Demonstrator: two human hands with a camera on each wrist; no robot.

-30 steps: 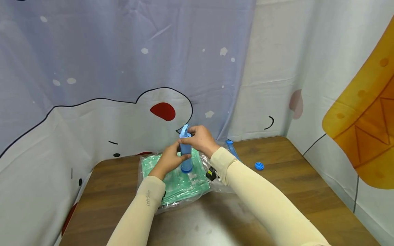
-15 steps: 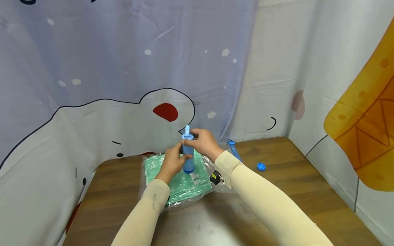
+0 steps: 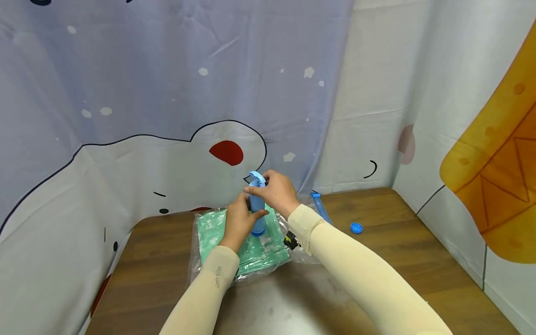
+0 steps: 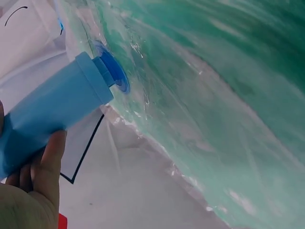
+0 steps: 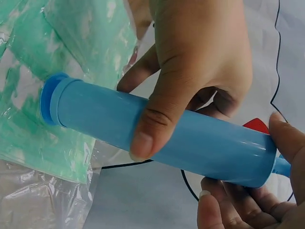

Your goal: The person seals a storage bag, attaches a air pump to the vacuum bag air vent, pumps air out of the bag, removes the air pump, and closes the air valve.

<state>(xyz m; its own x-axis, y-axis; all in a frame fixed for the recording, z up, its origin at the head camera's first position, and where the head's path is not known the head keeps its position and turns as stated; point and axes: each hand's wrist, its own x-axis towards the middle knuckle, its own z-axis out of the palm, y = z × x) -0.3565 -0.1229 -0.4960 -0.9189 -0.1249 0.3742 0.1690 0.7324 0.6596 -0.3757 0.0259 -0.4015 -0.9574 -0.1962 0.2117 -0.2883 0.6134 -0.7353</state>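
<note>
A light blue hand pump (image 3: pixel 257 226) stands nearly upright on a clear plastic bag (image 3: pixel 247 279) with green patterned cloth (image 3: pixel 211 228) inside. Its lower end meets a darker blue round valve (image 4: pixel 114 71) on the bag, as the left wrist view shows. My left hand (image 3: pixel 237 222) grips the middle of the barrel, thumb on one side and fingers on the other. Up at the top, my right hand (image 3: pixel 279 191) holds the pump's end just under its curved handle (image 3: pixel 257 177). In the right wrist view the handle is mostly cut off at the edge.
A round blue cap (image 3: pixel 356 228) lies on the wooden table (image 3: pixel 402 246) to the right. Behind my right wrist, a long blue strip (image 3: pixel 320 208) lies near the table's back edge. Printed curtains (image 3: pixel 167 93) hang behind and beside the table.
The pump's handle has turned, going from angled to edge-on and now showing its broad curved side. My left hand has shifted slightly right on the barrel, and the head view has shifted a little.
</note>
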